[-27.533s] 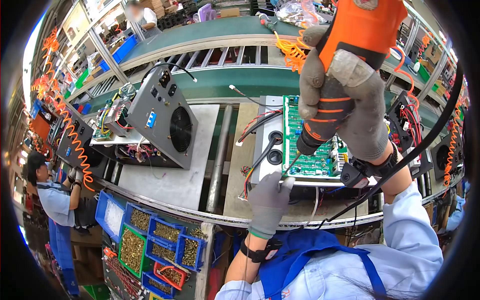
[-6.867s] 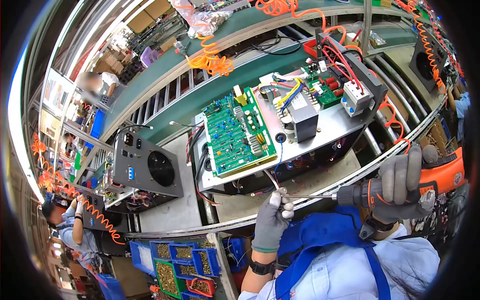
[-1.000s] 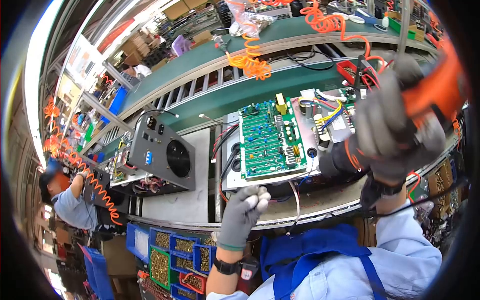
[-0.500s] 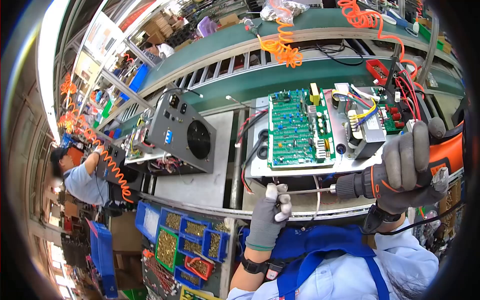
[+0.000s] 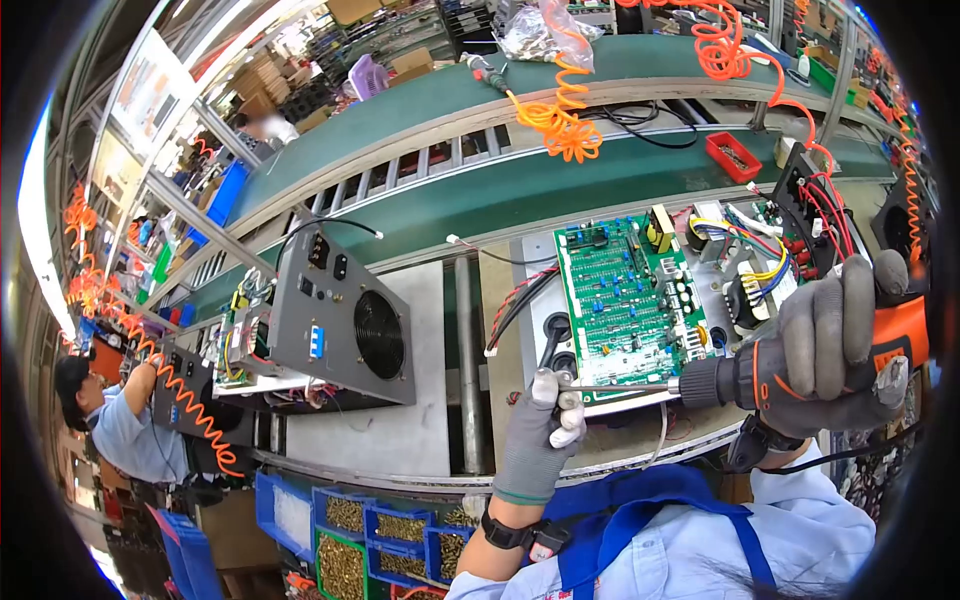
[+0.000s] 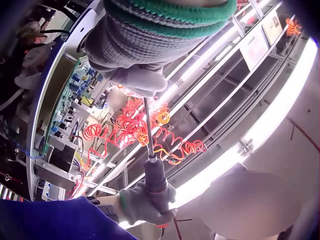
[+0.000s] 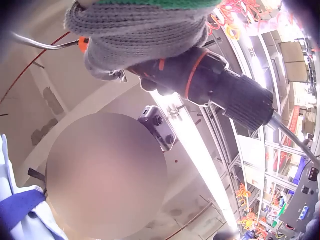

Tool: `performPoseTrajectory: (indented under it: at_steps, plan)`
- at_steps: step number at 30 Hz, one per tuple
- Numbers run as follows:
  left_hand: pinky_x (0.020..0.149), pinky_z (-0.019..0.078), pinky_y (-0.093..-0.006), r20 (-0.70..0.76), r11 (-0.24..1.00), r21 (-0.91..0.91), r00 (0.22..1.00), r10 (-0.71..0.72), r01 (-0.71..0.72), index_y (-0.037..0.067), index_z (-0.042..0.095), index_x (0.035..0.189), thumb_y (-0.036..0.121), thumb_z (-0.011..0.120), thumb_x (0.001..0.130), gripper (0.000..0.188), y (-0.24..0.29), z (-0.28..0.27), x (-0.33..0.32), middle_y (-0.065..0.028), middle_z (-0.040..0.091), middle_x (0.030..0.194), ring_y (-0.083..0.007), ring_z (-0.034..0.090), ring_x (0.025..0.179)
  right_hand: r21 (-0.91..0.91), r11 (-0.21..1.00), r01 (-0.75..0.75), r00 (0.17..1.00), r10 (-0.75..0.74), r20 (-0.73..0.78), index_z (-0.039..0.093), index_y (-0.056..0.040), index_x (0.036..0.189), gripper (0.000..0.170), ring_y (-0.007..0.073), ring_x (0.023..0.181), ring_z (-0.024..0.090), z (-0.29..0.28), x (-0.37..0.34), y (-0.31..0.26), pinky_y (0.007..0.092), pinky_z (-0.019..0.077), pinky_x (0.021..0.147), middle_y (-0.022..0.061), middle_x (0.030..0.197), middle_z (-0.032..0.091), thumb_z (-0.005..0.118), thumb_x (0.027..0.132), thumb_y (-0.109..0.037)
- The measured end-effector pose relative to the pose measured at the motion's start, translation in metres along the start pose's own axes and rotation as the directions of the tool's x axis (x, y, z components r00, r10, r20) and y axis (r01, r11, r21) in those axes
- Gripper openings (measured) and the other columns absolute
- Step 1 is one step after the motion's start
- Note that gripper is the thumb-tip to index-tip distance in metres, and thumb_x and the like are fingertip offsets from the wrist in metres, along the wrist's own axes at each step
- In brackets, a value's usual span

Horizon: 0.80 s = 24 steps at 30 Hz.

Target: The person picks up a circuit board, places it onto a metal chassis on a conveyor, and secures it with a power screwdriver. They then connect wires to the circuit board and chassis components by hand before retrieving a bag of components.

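Drill [image 5: 752, 378] in its grasp, the right hand [image 5: 835, 342] curls round the tool and holds it sideways, so that the long bit [image 5: 625, 387] reaches across to the left hand [image 5: 537, 440]; there thumb and fingers pinch the tip, seemingly to steady it or seat something small, though they hide what. Seen from the head, the bit crosses the near edge of the green circuit board [image 5: 622, 300], which lies face up on a metal plate [image 5: 540, 247], probably to keep its parts reachable. Farther left, a grey case [image 5: 335, 310] with a fan stands on the conveyor line; blue bins [image 5: 266, 505] sit nearer the person, apparently for easy picking.
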<state>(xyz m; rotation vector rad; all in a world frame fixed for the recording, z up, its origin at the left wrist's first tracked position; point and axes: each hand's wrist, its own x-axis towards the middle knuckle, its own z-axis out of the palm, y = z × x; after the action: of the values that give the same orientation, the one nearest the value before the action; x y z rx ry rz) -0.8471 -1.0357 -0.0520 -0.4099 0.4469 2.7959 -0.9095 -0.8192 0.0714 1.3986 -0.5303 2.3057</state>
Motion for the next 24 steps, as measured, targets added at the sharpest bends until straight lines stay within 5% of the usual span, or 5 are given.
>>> performPoseTrajectory:
  at_steps: [11,14,15,19,24]
  plan:
    - [0.051,0.0439,-0.0205,0.054,0.929,0.367,0.996,-0.07,0.045,-0.005,0.052,0.11,0.051,0.055,0.091,0.059,0.03,-0.005,0.028,-0.0061,0.053,0.084,-0.0144,0.051,0.065,-0.136,0.983,-0.126,0.99,0.133,0.043,0.035,0.0112,0.126,0.058,0.0045,0.05,0.049,0.01,0.029,0.03,0.0185,0.0443,0.041,0.0015,0.072,0.044,0.064,0.079,-0.006]
    - [0.065,0.0528,-0.0289,-0.002,0.966,0.119,0.973,-0.229,0.228,-0.009,0.048,0.118,0.055,0.052,0.091,0.07,0.037,0.005,0.027,-0.0119,0.056,0.093,-0.0228,0.058,0.079,-0.275,0.935,-0.224,0.963,0.256,0.086,0.036,0.006,0.129,0.057,0.0038,0.049,0.046,0.003,0.041,0.034,0.0202,0.0393,0.042,0.0016,0.076,0.043,0.06,0.082,-0.017]
    - [0.085,0.055,-0.0396,0.226,0.965,-0.111,0.952,-0.208,0.237,-0.012,0.044,0.124,0.04,0.052,0.096,0.059,0.039,-0.018,0.029,-0.0216,0.056,0.111,-0.0339,0.059,0.103,-0.384,0.878,-0.287,0.952,0.304,-0.017,0.037,0.0043,0.129,0.057,0.0051,0.049,0.043,0.007,0.042,0.044,0.0218,0.0383,0.043,0.0023,0.077,0.043,0.058,0.083,-0.022]
    - [0.103,0.0474,-0.041,0.031,0.974,0.155,0.986,0.162,-0.165,-0.013,0.043,0.124,0.002,0.039,0.095,0.032,0.053,-0.025,0.014,-0.0301,0.048,0.128,-0.0369,0.05,0.122,-0.644,0.644,-0.413,0.908,0.343,-0.24,0.039,0.0012,0.129,0.057,0.0088,0.05,0.04,0.014,0.042,0.07,0.0263,0.0395,0.049,0.003,0.079,0.042,0.054,0.087,-0.033]
    - [0.088,0.0578,-0.0347,-0.014,0.989,0.019,0.989,0.144,-0.144,-0.009,0.039,0.13,0.003,0.041,0.097,0.035,0.067,-0.046,0.008,-0.0273,0.053,0.125,-0.0321,0.061,0.108,-0.663,0.609,-0.436,0.898,0.349,-0.27,0.04,0.0007,0.129,0.059,0.0091,0.051,0.042,0.014,0.039,0.087,0.0269,0.0405,0.048,0.0028,0.081,0.042,0.056,0.087,-0.037]
